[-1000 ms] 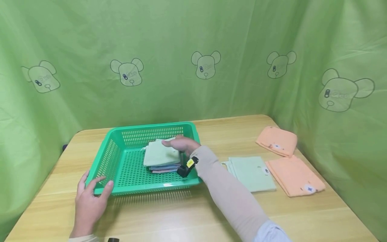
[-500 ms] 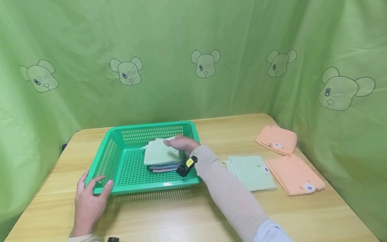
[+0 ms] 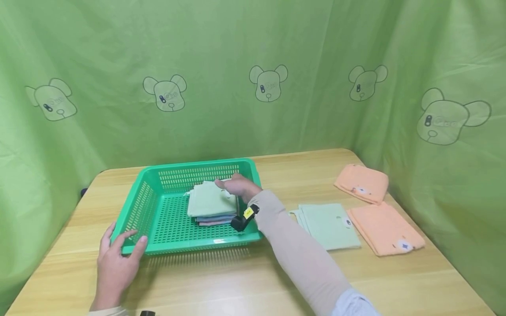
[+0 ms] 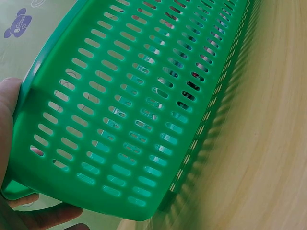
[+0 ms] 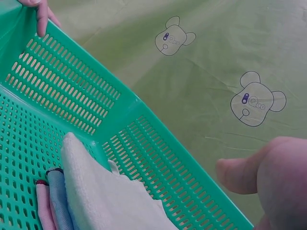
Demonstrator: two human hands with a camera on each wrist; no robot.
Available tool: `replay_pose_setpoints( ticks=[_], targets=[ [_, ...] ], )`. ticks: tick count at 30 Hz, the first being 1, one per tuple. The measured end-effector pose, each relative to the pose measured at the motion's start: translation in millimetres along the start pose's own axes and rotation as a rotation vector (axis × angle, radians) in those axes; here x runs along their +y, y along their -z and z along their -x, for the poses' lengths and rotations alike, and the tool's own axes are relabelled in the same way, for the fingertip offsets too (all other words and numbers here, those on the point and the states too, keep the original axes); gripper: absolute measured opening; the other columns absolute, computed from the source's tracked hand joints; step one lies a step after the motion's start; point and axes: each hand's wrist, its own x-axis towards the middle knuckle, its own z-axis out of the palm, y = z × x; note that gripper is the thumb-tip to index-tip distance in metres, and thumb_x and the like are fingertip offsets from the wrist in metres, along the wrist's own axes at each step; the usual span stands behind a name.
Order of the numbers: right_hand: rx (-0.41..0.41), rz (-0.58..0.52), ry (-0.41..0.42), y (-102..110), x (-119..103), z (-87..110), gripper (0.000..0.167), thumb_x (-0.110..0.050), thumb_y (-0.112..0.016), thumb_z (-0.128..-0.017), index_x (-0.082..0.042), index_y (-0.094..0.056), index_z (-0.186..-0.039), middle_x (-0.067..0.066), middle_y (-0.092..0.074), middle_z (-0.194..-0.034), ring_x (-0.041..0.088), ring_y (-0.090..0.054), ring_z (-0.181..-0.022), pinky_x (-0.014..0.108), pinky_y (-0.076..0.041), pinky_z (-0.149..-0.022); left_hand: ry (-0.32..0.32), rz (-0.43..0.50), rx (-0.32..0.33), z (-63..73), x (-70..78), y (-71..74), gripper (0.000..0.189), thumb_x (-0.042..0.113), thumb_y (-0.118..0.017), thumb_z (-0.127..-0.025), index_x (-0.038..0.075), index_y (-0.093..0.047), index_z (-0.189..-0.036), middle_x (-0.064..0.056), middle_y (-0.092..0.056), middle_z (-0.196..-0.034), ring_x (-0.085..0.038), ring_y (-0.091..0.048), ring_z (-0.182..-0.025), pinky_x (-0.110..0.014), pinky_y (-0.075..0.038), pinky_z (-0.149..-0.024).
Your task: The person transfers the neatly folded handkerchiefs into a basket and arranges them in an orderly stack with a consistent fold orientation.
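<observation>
In the head view my left hand [image 3: 118, 267] grips the near left corner of a green plastic basket [image 3: 189, 248], thumb and fingers about its rim. Inside the basket, toward the right, lies a stack of folded towels. A pale green towel [image 3: 209, 199] is on top, with blue and pink towels [image 3: 215, 219] beneath. Over the stack's far right corner is my right hand [image 3: 242, 186]; its other fingers are largely hidden behind the hand. The right wrist view shows the right thumb [image 5: 240, 175] straight and apart from the top towel [image 5: 110, 199], which looks whitish there.
On the wooden table [image 3: 221, 285], right of the basket, lies another folded pale green towel [image 3: 328, 228]. Beside it are two folded orange towels, a near one [image 3: 385, 230] and a far one [image 3: 363, 184]. A green curtain [image 3: 221, 127] with bear outlines surrounds the table.
My right thumb has drawn back slightly to the right and up from the top towel, showing more of its face pattern. The left hand and the basket have stayed in place.
</observation>
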Motion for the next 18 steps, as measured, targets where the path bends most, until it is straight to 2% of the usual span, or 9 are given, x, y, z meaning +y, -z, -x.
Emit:
replay_pose_setpoints(
  ticks=[6,10,12,18],
  targets=[
    [-0.004,-0.005,0.001,0.3,0.4,0.6,0.088,-0.044,-0.062,-0.092,0.003,-0.016,-0.151,0.023,-0.028,-0.152,0.04,-0.027,-0.139,0.055,-0.021,-0.115,0.007,-0.002,-0.006,0.0,0.0,0.7,0.05,0.041,-0.061,-0.094,0.003,-0.059,-0.125,-0.016,-0.01,-0.16,-0.058,-0.018,-0.135,-0.08,-0.02,-0.097],
    [0.002,-0.012,0.013,1.5,-0.7,1.0,0.083,-0.044,-0.061,-0.093,0.005,-0.024,-0.149,0.024,-0.035,-0.148,0.04,-0.033,-0.136,0.054,-0.025,-0.113,0.002,0.001,-0.001,0.4,0.2,0.6,0.049,0.041,-0.061,-0.094,0.003,-0.059,-0.125,-0.017,-0.011,-0.16,-0.058,-0.02,-0.135,-0.08,-0.021,-0.097],
    [0.01,-0.035,0.021,2.2,-1.2,0.9,0.079,-0.042,-0.061,-0.093,0.007,-0.03,-0.146,0.024,-0.039,-0.145,0.04,-0.037,-0.134,0.053,-0.029,-0.112,-0.002,0.003,0.002,0.7,0.2,0.3,0.049,0.041,-0.062,-0.094,0.003,-0.06,-0.124,-0.017,-0.011,-0.16,-0.058,-0.02,-0.135,-0.08,-0.021,-0.097],
    [0.039,-0.147,0.032,5.7,-3.4,1.7,0.071,-0.038,-0.062,-0.094,0.007,-0.036,-0.142,0.023,-0.04,-0.144,0.038,-0.037,-0.134,0.051,-0.03,-0.112,-0.002,0.0,0.004,0.3,-0.4,0.1,0.048,0.04,-0.062,-0.093,0.003,-0.06,-0.124,-0.017,-0.012,-0.159,-0.058,-0.021,-0.134,-0.079,-0.022,-0.097]
  ],
)
